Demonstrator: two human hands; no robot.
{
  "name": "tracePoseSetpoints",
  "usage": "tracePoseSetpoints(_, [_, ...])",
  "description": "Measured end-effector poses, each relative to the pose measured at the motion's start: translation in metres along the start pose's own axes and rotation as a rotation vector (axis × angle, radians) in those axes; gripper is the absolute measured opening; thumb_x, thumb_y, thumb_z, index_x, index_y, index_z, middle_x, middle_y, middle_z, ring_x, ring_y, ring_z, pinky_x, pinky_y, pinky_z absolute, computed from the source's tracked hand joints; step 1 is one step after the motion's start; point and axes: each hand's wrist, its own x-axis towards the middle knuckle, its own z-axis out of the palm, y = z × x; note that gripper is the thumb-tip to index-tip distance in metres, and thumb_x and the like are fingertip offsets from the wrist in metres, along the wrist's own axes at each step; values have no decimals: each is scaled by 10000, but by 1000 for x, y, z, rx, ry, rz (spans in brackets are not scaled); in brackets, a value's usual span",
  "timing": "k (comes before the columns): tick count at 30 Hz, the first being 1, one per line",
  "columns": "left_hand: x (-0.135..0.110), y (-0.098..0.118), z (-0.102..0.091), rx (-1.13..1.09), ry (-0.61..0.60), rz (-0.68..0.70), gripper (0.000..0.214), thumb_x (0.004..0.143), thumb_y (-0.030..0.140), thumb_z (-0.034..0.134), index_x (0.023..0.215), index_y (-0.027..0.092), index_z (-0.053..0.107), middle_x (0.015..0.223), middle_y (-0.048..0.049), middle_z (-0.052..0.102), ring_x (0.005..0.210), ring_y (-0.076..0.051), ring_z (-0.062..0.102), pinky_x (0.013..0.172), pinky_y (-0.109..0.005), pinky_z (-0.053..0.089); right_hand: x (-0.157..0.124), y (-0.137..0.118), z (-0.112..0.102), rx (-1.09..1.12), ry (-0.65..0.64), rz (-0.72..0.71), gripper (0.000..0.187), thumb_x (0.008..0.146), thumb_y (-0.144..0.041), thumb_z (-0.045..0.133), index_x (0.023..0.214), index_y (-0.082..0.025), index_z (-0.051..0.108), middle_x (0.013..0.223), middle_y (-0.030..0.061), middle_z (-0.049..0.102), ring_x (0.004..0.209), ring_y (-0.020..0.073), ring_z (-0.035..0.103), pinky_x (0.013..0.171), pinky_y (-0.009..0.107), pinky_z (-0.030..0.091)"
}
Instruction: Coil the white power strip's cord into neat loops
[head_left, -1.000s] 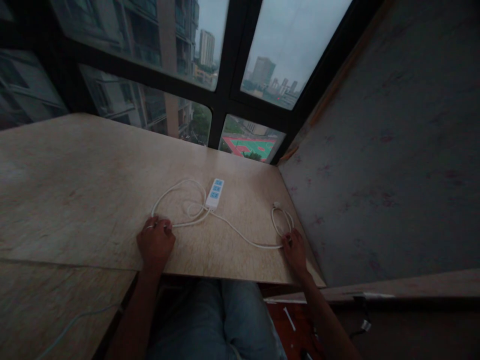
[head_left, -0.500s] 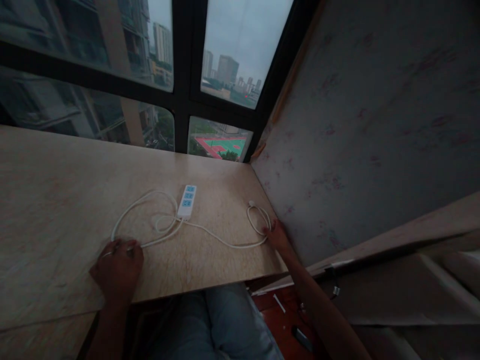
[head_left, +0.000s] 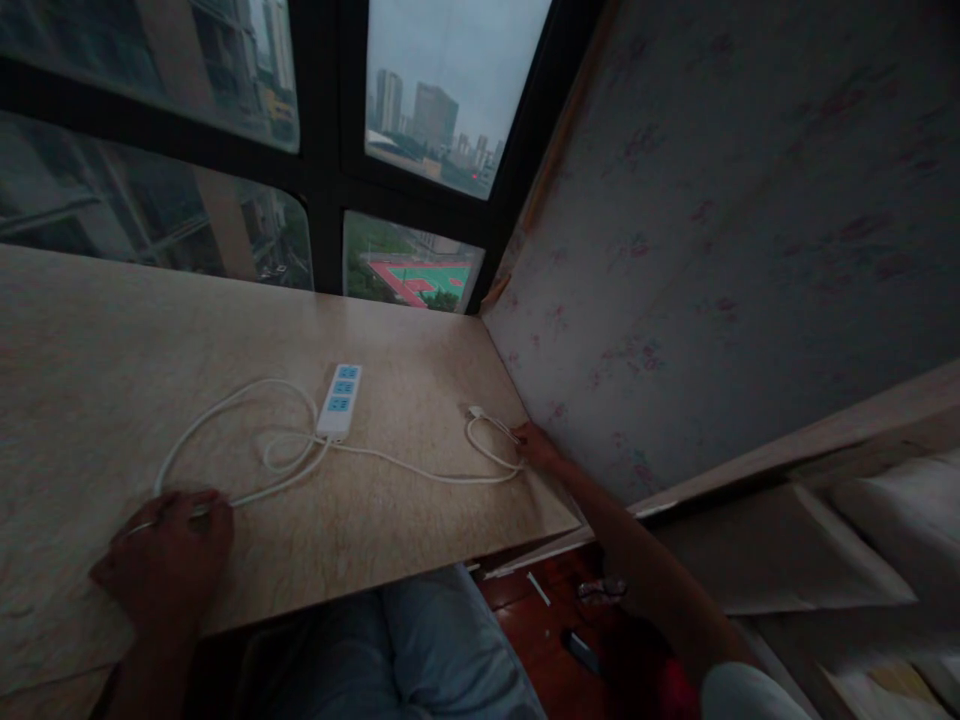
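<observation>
A white power strip (head_left: 339,402) with blue socket faces lies on the stone-patterned tabletop. Its white cord (head_left: 420,473) spreads in loops to both sides. At the left, my left hand (head_left: 169,550) rests on the surface, its fingers closed around the cord's large loop. On the right, my right hand (head_left: 535,447) pinches the cord near the wall, where it bends into a small loop. The white plug (head_left: 475,411) lies at the far end of that loop, just left of my right fingers.
Behind the tabletop (head_left: 420,360) stands a dark-framed window (head_left: 322,170). A flower-patterned wall (head_left: 675,250) borders it on the right. My legs (head_left: 390,650) are under the front edge. A dark object (head_left: 581,652) and a white strip (head_left: 538,590) lie on the reddish floor.
The view has swung slightly right. My left hand has drawn the large loop farther left of the power strip. My right hand has shifted slightly along the small loop, which looks narrower.
</observation>
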Motion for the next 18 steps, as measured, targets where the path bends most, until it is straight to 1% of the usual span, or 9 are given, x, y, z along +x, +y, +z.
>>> tracePoseSetpoints(2, [0,1,-1,-3,-20,-23,394,870,512,300,904,256,597,1149,-57,649,1048,-336,590,835,-545,447,0,1,-2,-4,-92,-56,221,637,-32,557,735,-174,695,759,-5,646,767,139,581,763,246,468])
tracePoseSetpoints(4, [1,1,-1,-3,-51,-30,388,868,524,299,891,265,586,1169,-43,641,1085,-333,579,862,-546,442,1,0,-2,-6,-152,-95,294,646,-1,535,804,-175,711,833,13,654,821,147,584,814,269,470])
tracePoseSetpoints(6, [1,1,-1,16,-69,-36,395,873,533,287,889,268,580,1188,-36,634,1103,-330,577,879,-550,442,1,-1,0,-6,-177,-126,357,661,18,508,866,-182,720,888,28,660,879,157,582,864,300,465])
tracePoseSetpoints(8, [2,1,1,32,-54,-30,400,876,537,296,910,264,586,1208,-46,629,1107,-335,583,883,-558,450,1,-2,2,0,-193,-156,390,683,20,493,908,-195,726,927,37,664,925,166,579,899,326,459])
tracePoseSetpoints(12, [3,-1,4,-33,3,2,392,853,533,384,930,224,614,1204,-90,640,1141,-353,575,919,-552,459,2,-6,5,28,-223,-240,368,745,-24,504,954,-221,734,975,46,672,964,177,583,910,343,462])
tracePoseSetpoints(13, [3,-3,5,-70,27,13,370,846,518,411,936,223,616,1212,-86,638,1161,-348,566,937,-540,459,3,-8,6,30,-232,-277,368,759,-33,505,975,-223,734,989,50,672,974,180,583,910,344,463])
tracePoseSetpoints(15, [3,-9,7,-148,125,59,281,832,455,481,971,249,611,1247,-42,626,1189,-316,554,965,-509,458,6,-12,10,31,-253,-348,378,777,-44,506,1024,-226,728,1012,55,670,991,185,580,915,341,459])
tracePoseSetpoints(17, [0,-15,10,-210,247,169,212,805,345,555,1004,287,601,1234,7,633,1159,-283,576,959,-495,469,11,-17,16,48,-271,-417,389,780,-37,516,1054,-220,724,1017,66,670,1001,191,578,920,340,452])
tracePoseSetpoints(18, [-3,-15,12,-233,304,251,222,786,286,584,1007,299,598,1195,18,650,1119,-274,598,947,-500,476,14,-20,19,65,-276,-449,392,778,-28,522,1056,-216,725,1015,73,670,1000,194,578,919,341,450])
